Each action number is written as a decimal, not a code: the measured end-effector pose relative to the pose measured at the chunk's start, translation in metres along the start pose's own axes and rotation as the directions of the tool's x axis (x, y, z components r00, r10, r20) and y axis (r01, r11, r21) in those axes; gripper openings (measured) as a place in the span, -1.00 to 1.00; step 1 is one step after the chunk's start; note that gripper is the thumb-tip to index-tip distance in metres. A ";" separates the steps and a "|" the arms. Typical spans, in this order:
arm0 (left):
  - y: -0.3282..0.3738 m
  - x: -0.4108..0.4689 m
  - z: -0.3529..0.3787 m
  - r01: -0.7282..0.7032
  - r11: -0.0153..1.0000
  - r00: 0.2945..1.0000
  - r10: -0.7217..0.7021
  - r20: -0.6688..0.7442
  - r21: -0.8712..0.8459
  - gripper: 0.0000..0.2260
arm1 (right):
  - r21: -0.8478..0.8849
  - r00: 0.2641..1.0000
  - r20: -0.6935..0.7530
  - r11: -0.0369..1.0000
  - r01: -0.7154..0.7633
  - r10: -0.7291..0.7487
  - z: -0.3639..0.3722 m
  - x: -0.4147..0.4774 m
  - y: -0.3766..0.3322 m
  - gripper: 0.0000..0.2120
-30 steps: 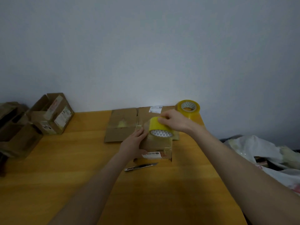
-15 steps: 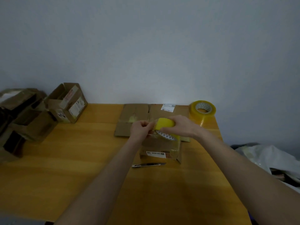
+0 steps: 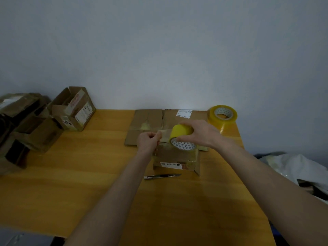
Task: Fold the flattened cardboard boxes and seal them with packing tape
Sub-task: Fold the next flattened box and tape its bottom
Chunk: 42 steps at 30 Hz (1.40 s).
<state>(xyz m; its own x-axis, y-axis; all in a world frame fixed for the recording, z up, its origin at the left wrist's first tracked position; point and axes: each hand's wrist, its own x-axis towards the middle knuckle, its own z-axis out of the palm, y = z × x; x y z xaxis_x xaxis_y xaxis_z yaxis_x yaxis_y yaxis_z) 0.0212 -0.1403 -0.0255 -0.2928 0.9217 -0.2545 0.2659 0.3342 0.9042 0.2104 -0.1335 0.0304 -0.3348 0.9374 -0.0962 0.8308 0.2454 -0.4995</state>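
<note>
Folded box (image 3: 175, 157): small brown carton with a white label on its near face, standing on the wooden table (image 3: 88, 174); reference for every entry below.
Right hand (image 3: 198, 134): above the box top, fingers curled round a yellow tape roll (image 3: 182, 134), patterned core facing the camera.
Left hand (image 3: 148, 141): at the box's upper left edge, pinching the free end of the tape.
Tape strip (image 3: 165, 135): drawn short between left hand and roll, just over the box; contact with the box cannot be told.
Flattened cardboard (image 3: 147, 121): behind the box, lying flat.
Spare tape roll (image 3: 222, 116): behind and right of the box, hole upward.
Utility knife (image 3: 162, 176): just in front of the box.
Opened boxes (image 3: 74, 109): well left of the box, clustered.
White bags (image 3: 292, 167): well right of the box, off the table.
</note>
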 end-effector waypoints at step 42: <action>-0.083 0.022 -0.030 0.152 0.797 0.978 -0.034 -0.208 0.585 -0.57 | -0.327 0.993 0.066 0.942 -0.073 0.100 0.050 0.018 -0.007 -0.42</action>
<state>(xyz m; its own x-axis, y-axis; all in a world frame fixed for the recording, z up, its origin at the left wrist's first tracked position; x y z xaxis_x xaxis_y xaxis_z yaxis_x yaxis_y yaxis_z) -0.0353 -0.1536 -0.0960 -0.4863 0.8487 -0.2078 0.7047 0.5216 0.4809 0.1764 -0.1311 -0.0109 -0.2784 0.9390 -0.2021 0.9527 0.2432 -0.1823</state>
